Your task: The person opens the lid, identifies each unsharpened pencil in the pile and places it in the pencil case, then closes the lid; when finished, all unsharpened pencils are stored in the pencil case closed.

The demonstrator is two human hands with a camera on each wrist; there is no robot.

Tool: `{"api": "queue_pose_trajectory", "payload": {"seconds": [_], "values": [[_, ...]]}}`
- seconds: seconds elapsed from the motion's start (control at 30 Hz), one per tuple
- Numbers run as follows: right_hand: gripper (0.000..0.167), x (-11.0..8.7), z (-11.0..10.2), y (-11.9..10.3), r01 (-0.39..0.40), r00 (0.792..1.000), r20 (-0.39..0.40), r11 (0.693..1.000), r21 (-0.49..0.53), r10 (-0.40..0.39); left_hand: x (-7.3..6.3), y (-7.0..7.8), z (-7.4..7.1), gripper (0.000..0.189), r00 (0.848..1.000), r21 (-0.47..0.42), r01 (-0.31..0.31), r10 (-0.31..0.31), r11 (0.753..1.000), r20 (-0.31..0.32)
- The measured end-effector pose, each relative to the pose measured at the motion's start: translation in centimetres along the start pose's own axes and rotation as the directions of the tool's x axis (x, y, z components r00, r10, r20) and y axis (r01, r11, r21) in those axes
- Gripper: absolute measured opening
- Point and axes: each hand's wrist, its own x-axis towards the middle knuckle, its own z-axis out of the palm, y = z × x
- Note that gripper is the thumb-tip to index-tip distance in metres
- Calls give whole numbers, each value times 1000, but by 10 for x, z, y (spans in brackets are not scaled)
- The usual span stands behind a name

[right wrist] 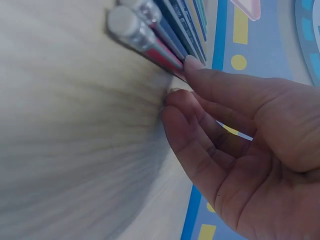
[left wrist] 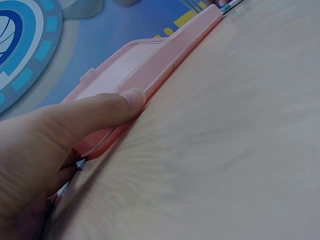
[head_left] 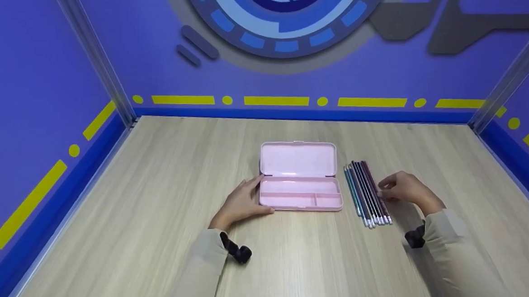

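Observation:
A pale pink pencil case [head_left: 301, 194] lies with its lid [head_left: 299, 158] raised, its compartments bare. My left hand [head_left: 242, 201] holds the case's left end, thumb along the front wall in the left wrist view and fingers toward the back corner, partly hidden. To the right of the case lies a row of several dark and teal pencils [head_left: 366, 195], eraser ends toward me. My right hand [head_left: 407, 188] is at the row's right side. In the right wrist view its thumb tip touches the outermost red pencil [right wrist: 162, 54], the other fingertips bent close to the table just beside it.
The wooden table [head_left: 157, 172] is bounded by blue-purple panels [head_left: 265, 85] at the back and both sides, with metal corner posts [head_left: 99, 57]. A small black wrist camera [head_left: 240, 253] sits on each beige sleeve.

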Motion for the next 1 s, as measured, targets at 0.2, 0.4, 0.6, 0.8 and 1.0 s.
{"api": "queue_pose_trajectory", "payload": {"seconds": [0.2,0.4,0.6,0.8,1.0], "values": [[40,2,3,-4,-8,1000,-5,1000,25,8,-2,0,-1,102,1000,-4,19,-19,1000,3],[44,2,6,-7,-23,999,-25,999,40,24,0,-1,-1,102,1000,-6,2,-2,1000,1],[48,0,6,-5,-31,999,-23,997,69,32,0,0,1,102,1000,2,3,-3,1000,6],[49,1,7,-6,-41,999,-6,996,78,41,-2,-1,0,101,1000,2,7,-7,1000,-6],[50,1,4,-5,-23,1000,3,995,92,23,-1,0,1,101,1000,1,9,-9,1000,-7]]}}
